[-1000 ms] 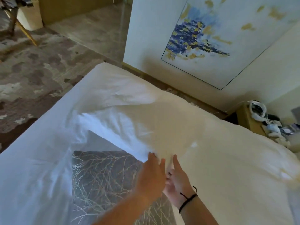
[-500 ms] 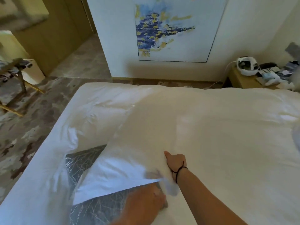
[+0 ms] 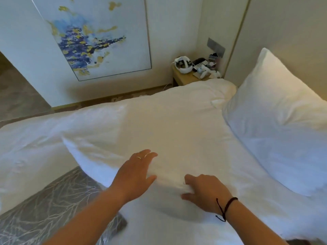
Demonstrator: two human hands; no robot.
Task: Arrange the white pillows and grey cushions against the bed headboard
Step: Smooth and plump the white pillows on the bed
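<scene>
Both hands are on a white pillow [image 3: 159,131] lying flat on the bed [image 3: 26,147], well short of the headboard [image 3: 290,43]. The left hand [image 3: 136,172] rests on its near edge with fingers straight and spread, pressing down. The right hand [image 3: 205,190] has its fingers curled into the fabric of the near edge, pinching a fold. A second pillow [image 3: 276,131] already leans upright against the headboard, just beside the far corner of the flat one. A grey cushion [image 3: 49,206] with a pale branch pattern lies further from the headboard than either pillow, its corner tucked under the flat pillow and the left forearm. A bedside table [image 3: 185,76] cluttered with small things stands beside the headboard, at the far side of the bed

The step in hand seems to be getting this pillow up beside the standing one. To do it well, take a firm hold of both near corners rather than one fold, so the filling does not slump to one end. Lift clear of the cushion instead of dragging, or the cushion will ride along. Stand the pillow on its long edge, touching its neighbour, and pat it square before the cushion goes in front
</scene>
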